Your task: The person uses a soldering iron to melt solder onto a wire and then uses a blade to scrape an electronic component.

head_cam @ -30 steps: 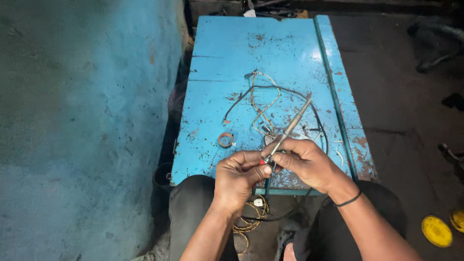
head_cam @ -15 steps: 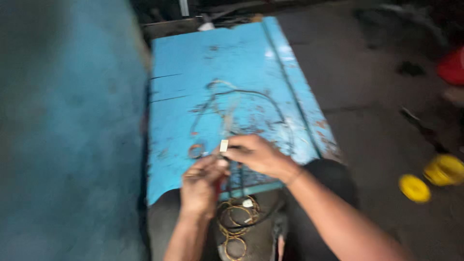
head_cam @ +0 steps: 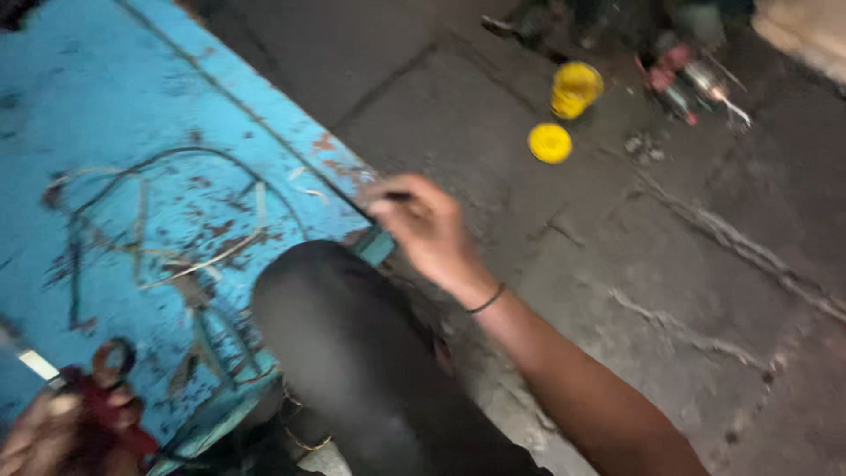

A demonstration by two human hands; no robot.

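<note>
While red-handled scissors (head_cam: pixel 97 397) are gripped by the left hand (head_cam: pixel 53 436), something thin, possibly wire, is pinched by the right hand (head_cam: pixel 423 225) beside the desk (head_cam: pixel 106 115).

The hands, earlier together over the worktop (head_cam: pixel 132 106), are now apart: right hand (head_cam: pixel 423 225) at its edge, left hand (head_cam: pixel 53 432) low with red-handled pliers (head_cam: pixel 101 401).

A worn blue surface (head_cam: pixel 132 106), its paint flaking to rust spots, is filling the left side. A dark, cracked concrete floor (head_cam: pixel 670 264) is stretching away to the right, lying in dim light. Blurred clutter (head_cam: pixel 687 75) is sitting along the far edge.
</note>
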